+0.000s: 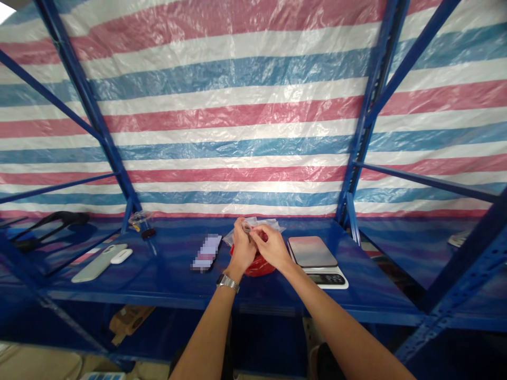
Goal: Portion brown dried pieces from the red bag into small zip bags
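Both hands meet over a red bowl (pixel 259 267) on the blue shelf (pixel 170 279). My left hand (pixel 241 248), with a metal watch on its wrist, pinches a small clear plastic bag (pixel 247 228) at its top. My right hand (pixel 271 245) pinches the same bag from the right side. More clear plastic bags (pixel 273 224) lie just behind the hands. What is inside the held bag is too small to make out.
A kitchen scale (pixel 317 258) stands right of the bowl. A phone (pixel 206 252) lies left of it. Farther left are a grey phone case (pixel 97 264), a white earbud case (pixel 121 256), and a clear cup (pixel 140 217). Blue rack posts (pixel 356 158) frame the shelf against a striped tarp.
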`<state>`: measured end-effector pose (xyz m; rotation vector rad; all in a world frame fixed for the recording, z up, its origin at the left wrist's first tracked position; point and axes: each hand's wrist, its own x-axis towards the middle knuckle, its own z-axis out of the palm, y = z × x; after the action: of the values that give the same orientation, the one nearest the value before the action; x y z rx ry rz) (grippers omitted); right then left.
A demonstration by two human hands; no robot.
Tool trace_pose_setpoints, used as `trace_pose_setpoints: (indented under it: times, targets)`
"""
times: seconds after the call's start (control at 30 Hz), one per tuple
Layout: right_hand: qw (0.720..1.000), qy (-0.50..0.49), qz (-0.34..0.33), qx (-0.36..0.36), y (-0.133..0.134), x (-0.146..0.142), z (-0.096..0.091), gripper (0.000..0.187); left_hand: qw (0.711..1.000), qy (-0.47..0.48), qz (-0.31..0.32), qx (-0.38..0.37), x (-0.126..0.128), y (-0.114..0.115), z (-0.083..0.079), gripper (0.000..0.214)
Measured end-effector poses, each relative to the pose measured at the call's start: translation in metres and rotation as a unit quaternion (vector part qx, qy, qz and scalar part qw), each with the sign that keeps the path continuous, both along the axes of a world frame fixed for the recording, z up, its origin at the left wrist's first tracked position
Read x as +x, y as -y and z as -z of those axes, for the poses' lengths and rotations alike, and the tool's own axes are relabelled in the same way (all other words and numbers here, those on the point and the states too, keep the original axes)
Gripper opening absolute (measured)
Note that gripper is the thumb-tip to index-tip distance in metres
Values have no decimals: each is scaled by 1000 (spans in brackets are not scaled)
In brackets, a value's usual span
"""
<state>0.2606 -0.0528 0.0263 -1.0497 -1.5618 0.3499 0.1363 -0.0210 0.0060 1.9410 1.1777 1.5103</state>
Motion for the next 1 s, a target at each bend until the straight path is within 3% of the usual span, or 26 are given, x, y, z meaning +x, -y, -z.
trace_pose_setpoints:
  times: [0.07, 0.17, 0.23, 0.3, 0.37, 0.57, 0.8, 1.0]
  targets:
    - [999, -29, 26, 1, -4, 4, 1, 22, 1000, 22, 18, -5, 2, 3, -6, 68]
    - [995, -80, 59, -1, -10, 9, 2, 28, 988, 84, 116, -53, 2, 9, -17, 77]
    - [992, -105, 63, -4, -14, 11, 3, 30, 974, 103, 179, -90, 1, 11, -23, 64]
    - [991, -121, 54, -7, -16, 11, 4, 31, 970, 98, 196, -103, 0, 10, -25, 42]
    - [990, -131, 41, -10, -18, 11, 6, 33, 971, 102, 189, -103, -1, 7, -25, 36]
    - [991, -130, 31, -17, -15, 12, 10, 29, 974, 110, 157, -118, 1, 2, -20, 42]
    - [994, -102, 48, -16, -8, 23, 9, 25, 972, 103, 167, -132, 4, 4, -22, 40]
    - [992, -122, 34, -23, -14, 26, 13, 31, 984, 94, 106, -106, 2, 0, -23, 42]
